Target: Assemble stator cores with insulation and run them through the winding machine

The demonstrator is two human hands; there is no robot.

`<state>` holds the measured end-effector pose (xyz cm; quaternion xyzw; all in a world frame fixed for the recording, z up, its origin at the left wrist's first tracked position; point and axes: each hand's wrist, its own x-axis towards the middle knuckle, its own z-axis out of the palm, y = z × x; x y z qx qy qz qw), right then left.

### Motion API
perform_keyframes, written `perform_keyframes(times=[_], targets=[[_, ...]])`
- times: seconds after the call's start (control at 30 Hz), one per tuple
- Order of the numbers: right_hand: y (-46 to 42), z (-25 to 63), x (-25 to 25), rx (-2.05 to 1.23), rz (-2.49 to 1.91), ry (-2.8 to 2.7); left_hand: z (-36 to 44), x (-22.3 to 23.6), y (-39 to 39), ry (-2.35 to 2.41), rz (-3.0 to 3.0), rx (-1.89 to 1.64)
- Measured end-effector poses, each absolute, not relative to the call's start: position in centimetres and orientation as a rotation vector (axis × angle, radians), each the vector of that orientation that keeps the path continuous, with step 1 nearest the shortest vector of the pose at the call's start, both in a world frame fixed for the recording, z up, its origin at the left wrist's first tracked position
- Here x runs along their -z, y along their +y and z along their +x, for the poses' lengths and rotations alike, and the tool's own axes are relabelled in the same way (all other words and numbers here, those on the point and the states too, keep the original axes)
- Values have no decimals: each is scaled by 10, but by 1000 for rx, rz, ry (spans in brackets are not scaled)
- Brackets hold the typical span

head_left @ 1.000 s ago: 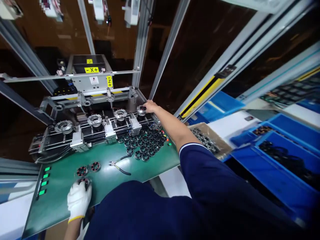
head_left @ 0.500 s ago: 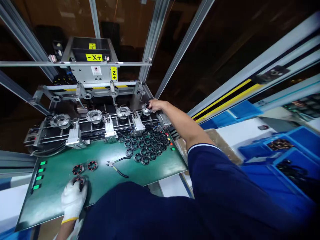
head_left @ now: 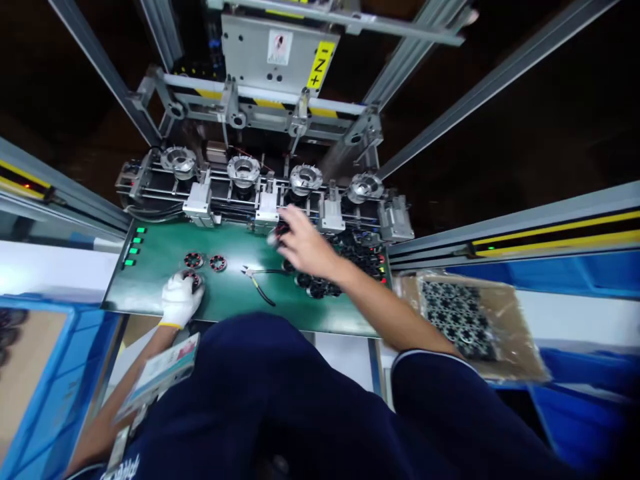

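My left hand point(head_left: 179, 298), in a white knitted glove, is closed around a wound motor stator point(head_left: 193, 280) on the green mat. Just beyond it lie two more stators with reddish windings, one stator point(head_left: 193, 260) close to the glove and another stator point(head_left: 217, 263) to its right. My bare right hand point(head_left: 307, 245), slightly blurred, is over the mat in front of the machine. Its thumb and fingers grip a dark stator point(head_left: 280, 233). Between my hands lie side cutters point(head_left: 257, 283) with dark handles, their jaws apart.
A winding machine with several round metal fixtures point(head_left: 243, 171) spans the back of the green mat point(head_left: 150, 287). Black stator cores point(head_left: 320, 288) are heaped under my right forearm. A box of cores point(head_left: 457, 317) stands at right, a blue bin point(head_left: 55, 373) at left. Metal posts flank the machine.
My right hand has moved from the rightmost fixture leftward and nearer over the mat, carrying a stator. My left hand stays on its stator. The camera view has swung right and down.
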<state>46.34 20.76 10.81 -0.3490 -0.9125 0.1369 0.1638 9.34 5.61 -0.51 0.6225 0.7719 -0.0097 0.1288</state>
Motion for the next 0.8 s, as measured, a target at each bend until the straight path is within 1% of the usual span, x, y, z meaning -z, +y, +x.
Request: perform_keyframes(times=[0.07,0.17,0.23,0.3,0.43,0.53,0.63,0.7,0.8], targets=[[163,401,-75,-560,-801,-2715,88,2,55,2200,1802,-33],[126,325,-32,-667,-741,-2856,78,-10,49,2182,1781,-159],[118,296,-15,-671,-800,-2837,73,-22,47,2236,1758,-241],[117,288,-7,-656,-862,-2788,72,-32,51,2279,1783,-318],[118,331,-9,-611,-1025,-2691,87,-40,79,2178,2050,-399],[115,392,-12,-533,-1336,-2545,108,-33,105,1998,2243,-260],[110,442,-8,-476,-1642,-2362,120,-24,118,1917,2272,-138],[108,459,-2,-487,-1766,-2270,123,-19,118,1927,2244,-133],[108,462,6,-557,-1842,-2170,120,-16,111,1945,2242,-126]])
